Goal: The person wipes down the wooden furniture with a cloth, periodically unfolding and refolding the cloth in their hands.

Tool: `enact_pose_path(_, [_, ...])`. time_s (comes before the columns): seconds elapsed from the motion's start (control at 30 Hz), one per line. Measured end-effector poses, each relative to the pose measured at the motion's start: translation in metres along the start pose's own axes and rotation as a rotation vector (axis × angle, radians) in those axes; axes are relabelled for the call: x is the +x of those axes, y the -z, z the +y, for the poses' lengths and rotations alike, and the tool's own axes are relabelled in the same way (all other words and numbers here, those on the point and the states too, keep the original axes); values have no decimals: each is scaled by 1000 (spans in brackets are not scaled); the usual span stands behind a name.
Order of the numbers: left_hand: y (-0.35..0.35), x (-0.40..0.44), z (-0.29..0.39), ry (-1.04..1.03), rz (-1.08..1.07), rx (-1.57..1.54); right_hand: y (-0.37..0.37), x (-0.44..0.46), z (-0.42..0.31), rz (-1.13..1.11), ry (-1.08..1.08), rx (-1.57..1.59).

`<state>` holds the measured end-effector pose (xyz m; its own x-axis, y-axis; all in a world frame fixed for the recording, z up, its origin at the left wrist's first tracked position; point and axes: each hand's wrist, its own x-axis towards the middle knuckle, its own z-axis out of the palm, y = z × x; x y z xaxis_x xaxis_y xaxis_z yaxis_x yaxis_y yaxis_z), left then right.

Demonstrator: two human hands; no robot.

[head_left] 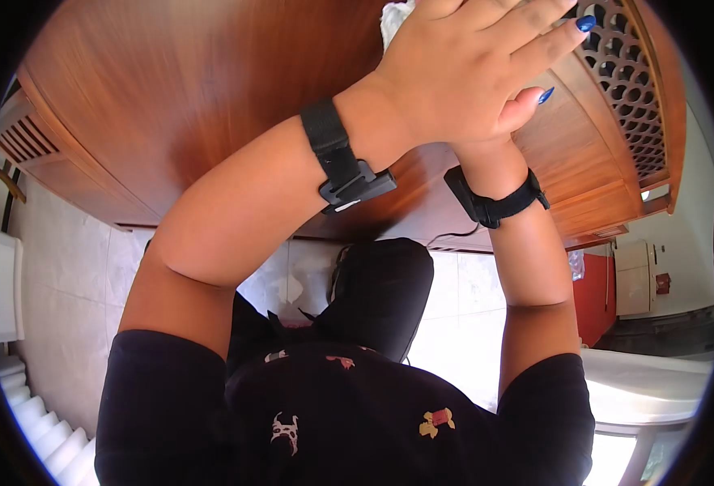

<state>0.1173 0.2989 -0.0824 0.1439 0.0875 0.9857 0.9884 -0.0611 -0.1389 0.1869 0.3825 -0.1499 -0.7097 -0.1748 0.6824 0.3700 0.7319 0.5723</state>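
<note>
My left hand (462, 69) reaches across at the top of the head view, its back toward me. Its fingers are stretched out and apart, with dark blue nails on those that show; some fingertips run out of the frame. The hand lies over or just above my right hand, which is hidden behind it. Only my right wrist and forearm show below. A bit of white crumpled material (393, 20), perhaps cloth or paper, peeks out beside my left hand. What touches it cannot be made out. Black straps with small devices (357, 190) sit on both forearms.
A glossy brown wooden piece of furniture (187, 97) spans the front, with a carved lattice panel (628, 89) at right. A thin black cable (454, 235) hangs near my right wrist device. My legs (381, 296) are below, over pale floor tiles (65, 259). White furniture stands at both sides.
</note>
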Motion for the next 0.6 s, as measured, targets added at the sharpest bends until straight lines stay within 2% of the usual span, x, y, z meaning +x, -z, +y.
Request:
enact_pose_path(0.07, [-17, -25, 1, 73, 161, -127, -6, -20, -12, -34, 22, -6])
enact_pose_path(0.1, [-14, -40, 7, 90, 18, 30, -10, -29, -18, -61, 34, -12])
enact_pose_path(0.2, [-14, -107, 31, 170, -199, 22, -23, -60, -31, -138, 47, -14])
enact_pose_path(0.33, [19, -156, 35, 99, -283, -333, -23, -77, -28, -175, 52, 3])
enact_pose_path(0.4, [36, -154, 29, 146, -139, -398, -19, -77, -20, -82, 92, 224])
enact_pose_path(0.43, [42, -155, 27, 205, -130, -371, -15, -71, -17, -52, 107, 228])
enact_pose_path(0.47, [46, -155, 27, 268, -121, -344, -15, -67, -15, 81, 47, 280])
enact_pose_path(0.5, [44, -145, 25, 273, -95, -309, -11, -64, -12, 105, -3, 306])
enact_pose_path(0.53, [42, -136, 20, 276, -157, -349, -6, -60, -7, 126, -53, 332])
enact_pose_path(0.6, [36, -122, 13, 325, -329, -428, 7, -51, 1, 235, -18, 330])
